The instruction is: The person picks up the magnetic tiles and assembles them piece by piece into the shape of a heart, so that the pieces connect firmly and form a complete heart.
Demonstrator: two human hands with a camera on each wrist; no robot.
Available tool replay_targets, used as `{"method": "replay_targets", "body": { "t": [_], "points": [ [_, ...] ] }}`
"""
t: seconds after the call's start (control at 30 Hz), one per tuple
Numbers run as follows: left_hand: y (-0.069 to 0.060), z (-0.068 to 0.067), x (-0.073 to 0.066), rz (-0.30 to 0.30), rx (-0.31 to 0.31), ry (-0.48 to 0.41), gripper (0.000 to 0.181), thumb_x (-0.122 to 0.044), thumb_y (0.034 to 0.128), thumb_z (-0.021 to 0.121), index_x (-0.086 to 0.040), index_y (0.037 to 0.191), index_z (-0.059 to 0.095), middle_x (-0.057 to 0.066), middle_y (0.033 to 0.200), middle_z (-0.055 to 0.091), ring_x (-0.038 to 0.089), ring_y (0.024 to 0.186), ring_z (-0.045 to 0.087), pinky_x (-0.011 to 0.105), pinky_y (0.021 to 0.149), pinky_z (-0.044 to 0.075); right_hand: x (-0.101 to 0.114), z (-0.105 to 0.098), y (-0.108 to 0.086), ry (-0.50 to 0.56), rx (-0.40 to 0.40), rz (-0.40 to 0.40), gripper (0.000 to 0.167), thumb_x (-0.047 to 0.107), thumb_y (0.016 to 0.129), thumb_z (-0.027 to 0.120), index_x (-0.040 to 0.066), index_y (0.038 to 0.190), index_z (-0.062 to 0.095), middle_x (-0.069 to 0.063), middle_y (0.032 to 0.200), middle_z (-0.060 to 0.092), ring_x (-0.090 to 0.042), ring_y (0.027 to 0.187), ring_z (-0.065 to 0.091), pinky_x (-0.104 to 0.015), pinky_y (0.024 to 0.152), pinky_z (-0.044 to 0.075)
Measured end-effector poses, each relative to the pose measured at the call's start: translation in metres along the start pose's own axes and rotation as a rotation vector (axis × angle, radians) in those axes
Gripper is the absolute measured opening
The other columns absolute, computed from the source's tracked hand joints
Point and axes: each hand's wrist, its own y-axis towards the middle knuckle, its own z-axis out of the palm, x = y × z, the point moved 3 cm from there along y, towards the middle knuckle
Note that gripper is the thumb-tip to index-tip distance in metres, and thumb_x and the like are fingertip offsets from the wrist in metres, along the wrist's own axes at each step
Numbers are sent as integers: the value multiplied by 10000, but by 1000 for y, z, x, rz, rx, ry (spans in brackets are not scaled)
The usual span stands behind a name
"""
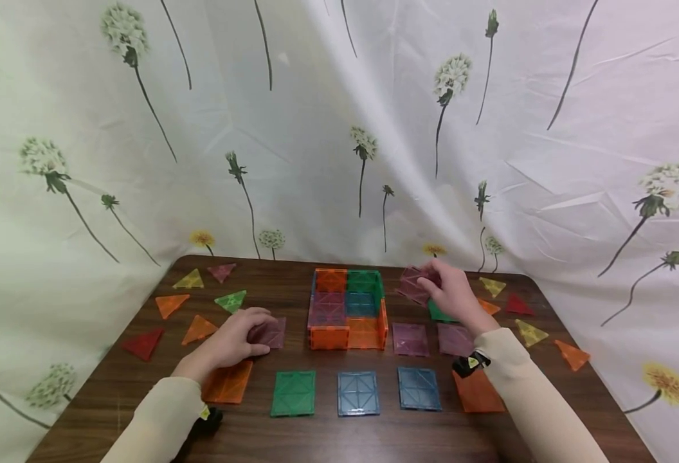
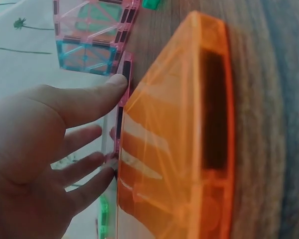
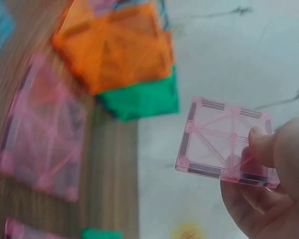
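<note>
My right hand point(image 1: 455, 296) pinches a translucent pink square magnetic tile point(image 3: 224, 142) by one corner, thumb on one face and fingers behind. The tile is raised to the right of a low box of coloured tiles point(image 1: 329, 338), apart from it. To the left of the box, my left hand point(image 1: 232, 341) touches another pink square tile point(image 1: 278, 333) lying on the table. In the left wrist view its thumb point(image 2: 97, 99) rests at the tile's edge, and the fairly straight fingers reach its other side. Part of that tile is hidden by the hand.
Orange point(image 1: 229, 384), green point(image 1: 293, 393) and blue square tiles point(image 1: 358, 393) lie in a front row on the brown table point(image 1: 368, 440). Two pink squares point(image 1: 411, 339) lie right of the box. Triangles, such as a red one point(image 1: 144, 344), lie at both sides. A flowered cloth point(image 1: 316, 128) hangs behind.
</note>
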Motion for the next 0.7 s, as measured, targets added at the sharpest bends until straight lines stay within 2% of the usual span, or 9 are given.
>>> {"method": "replay_targets", "body": {
  "t": [0.2, 0.37, 0.53, 0.7],
  "points": [
    [2, 1, 2, -10, 26, -13, 489, -158, 934, 815, -77, 1390, 658, 269, 1514, 525, 528, 1357, 429, 689, 1073, 402, 38, -7, 1, 96, -33, -110, 151, 58, 991, 728, 57, 1137, 688, -37, 901, 689, -96, 675, 581, -282, 586, 489],
    [2, 1, 2, -9, 34, -21, 507, -158, 938, 811, -74, 1408, 641, 193, 1448, 602, 441, 1287, 474, 622, 1023, 453, 65, -2, -1, 149, 3, -181, 161, 37, 982, 733, 77, 1127, 677, -26, 935, 711, -99, 710, 629, -284, 592, 523],
    [3, 0, 2, -10, 30, -24, 500, -148, 927, 820, -70, 1391, 651, 177, 1414, 613, 433, 1280, 473, 628, 1025, 451, 81, 10, -5, 167, 69, -224, 177, 46, 976, 744, 110, 1124, 670, -3, 958, 715, -90, 785, 677, -291, 670, 583],
    [5, 2, 4, -12, 41, -8, 501, -167, 927, 825, -67, 1386, 651, 196, 1408, 597, 458, 1306, 481, 652, 1052, 440, 86, 24, -9, 160, 126, -271, 165, 78, 979, 751, 120, 1121, 680, 15, 952, 703, -45, 772, 649, -266, 680, 580]
  ]
}}
